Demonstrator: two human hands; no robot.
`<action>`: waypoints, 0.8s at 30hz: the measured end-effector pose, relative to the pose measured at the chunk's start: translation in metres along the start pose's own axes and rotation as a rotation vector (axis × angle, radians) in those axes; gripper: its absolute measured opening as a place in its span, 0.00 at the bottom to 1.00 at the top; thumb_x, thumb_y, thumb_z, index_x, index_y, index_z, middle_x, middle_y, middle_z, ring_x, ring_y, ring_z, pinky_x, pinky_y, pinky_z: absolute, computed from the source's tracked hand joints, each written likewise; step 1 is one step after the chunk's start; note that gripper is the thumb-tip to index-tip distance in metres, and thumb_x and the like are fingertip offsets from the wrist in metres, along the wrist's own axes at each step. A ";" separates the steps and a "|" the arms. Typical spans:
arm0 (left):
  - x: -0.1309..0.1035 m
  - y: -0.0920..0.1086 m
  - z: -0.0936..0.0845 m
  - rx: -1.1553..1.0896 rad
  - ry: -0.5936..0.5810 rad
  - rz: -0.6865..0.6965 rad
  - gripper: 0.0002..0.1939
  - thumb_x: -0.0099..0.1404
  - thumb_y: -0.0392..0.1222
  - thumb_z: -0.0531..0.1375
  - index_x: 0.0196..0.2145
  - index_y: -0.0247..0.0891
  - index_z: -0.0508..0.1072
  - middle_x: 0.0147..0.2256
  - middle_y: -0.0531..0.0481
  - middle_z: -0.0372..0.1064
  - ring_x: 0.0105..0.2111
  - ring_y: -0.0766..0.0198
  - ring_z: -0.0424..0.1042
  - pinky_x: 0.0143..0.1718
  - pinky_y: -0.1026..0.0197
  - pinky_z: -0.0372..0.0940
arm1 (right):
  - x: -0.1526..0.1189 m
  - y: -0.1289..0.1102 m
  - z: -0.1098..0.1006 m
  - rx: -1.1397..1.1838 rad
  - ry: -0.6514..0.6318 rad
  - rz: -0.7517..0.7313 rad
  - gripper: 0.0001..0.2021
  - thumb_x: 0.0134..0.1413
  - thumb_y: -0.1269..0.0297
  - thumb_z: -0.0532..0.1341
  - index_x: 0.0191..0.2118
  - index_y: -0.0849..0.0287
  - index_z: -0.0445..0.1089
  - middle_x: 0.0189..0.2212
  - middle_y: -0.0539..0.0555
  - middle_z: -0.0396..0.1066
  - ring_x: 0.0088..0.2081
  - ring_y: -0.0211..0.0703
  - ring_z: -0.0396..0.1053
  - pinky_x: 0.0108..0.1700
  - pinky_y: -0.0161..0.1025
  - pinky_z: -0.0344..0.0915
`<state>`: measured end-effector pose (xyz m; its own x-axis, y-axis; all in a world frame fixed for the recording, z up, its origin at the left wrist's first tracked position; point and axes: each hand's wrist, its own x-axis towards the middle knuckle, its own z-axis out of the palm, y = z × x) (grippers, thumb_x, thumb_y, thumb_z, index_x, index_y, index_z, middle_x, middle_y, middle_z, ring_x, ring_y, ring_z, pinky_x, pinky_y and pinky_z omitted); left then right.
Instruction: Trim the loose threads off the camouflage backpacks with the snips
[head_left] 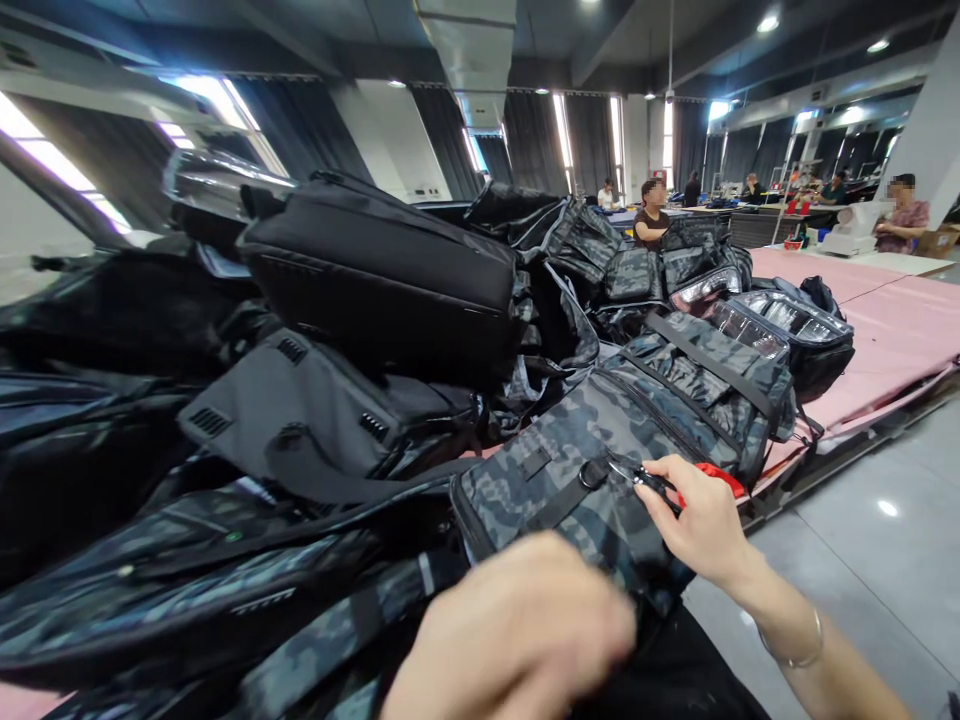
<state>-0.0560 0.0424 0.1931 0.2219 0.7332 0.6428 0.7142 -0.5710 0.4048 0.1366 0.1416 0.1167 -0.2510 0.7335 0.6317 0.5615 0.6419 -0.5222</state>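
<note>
My right hand [694,515] is closed on small black-handled thread snips [656,482], with the metal tips near a strap loop on a camouflage backpack [547,460]. That backpack lies across the table edge in front of me. In the foreground my left hand [517,630] is blurred, its fingers curled in a fist close to the backpack's near side. Whatever it may grip is hidden. A black ring [592,473] sits on the strap by the snips. Something red [721,478] shows just behind my right hand.
A high pile of black bags [382,270] and camouflage bags fills the left and middle. More bags with clear plastic tops [795,318] stand at the far right of the pile on a pink-covered table [892,310]. Several people and a sewing machine [851,230] are farther back.
</note>
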 end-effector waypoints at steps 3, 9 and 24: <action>0.038 -0.029 0.025 0.127 0.013 0.061 0.08 0.63 0.39 0.54 0.35 0.41 0.74 0.32 0.50 0.74 0.32 0.65 0.73 0.35 0.63 0.68 | -0.001 0.000 0.000 0.027 0.022 -0.002 0.07 0.57 0.64 0.56 0.40 0.59 0.65 0.33 0.52 0.73 0.31 0.37 0.71 0.32 0.31 0.66; 0.066 -0.053 0.051 0.549 -0.340 -0.023 0.10 0.63 0.37 0.53 0.34 0.39 0.74 0.30 0.50 0.73 0.30 0.62 0.73 0.30 0.64 0.64 | -0.002 0.000 -0.002 0.110 0.142 0.046 0.07 0.56 0.65 0.56 0.41 0.60 0.64 0.32 0.52 0.72 0.29 0.35 0.71 0.31 0.30 0.66; 0.081 -0.015 0.074 0.840 -0.541 0.149 0.09 0.58 0.27 0.52 0.24 0.32 0.69 0.25 0.43 0.67 0.30 0.54 0.69 0.29 0.56 0.61 | -0.004 0.000 -0.002 0.078 0.170 0.101 0.07 0.56 0.65 0.56 0.40 0.60 0.65 0.31 0.52 0.72 0.28 0.36 0.70 0.31 0.33 0.66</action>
<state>0.0003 0.1373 0.1908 0.4693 0.8637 0.1840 0.8446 -0.3781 -0.3791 0.1393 0.1380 0.1154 -0.0561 0.7509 0.6580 0.5128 0.5871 -0.6264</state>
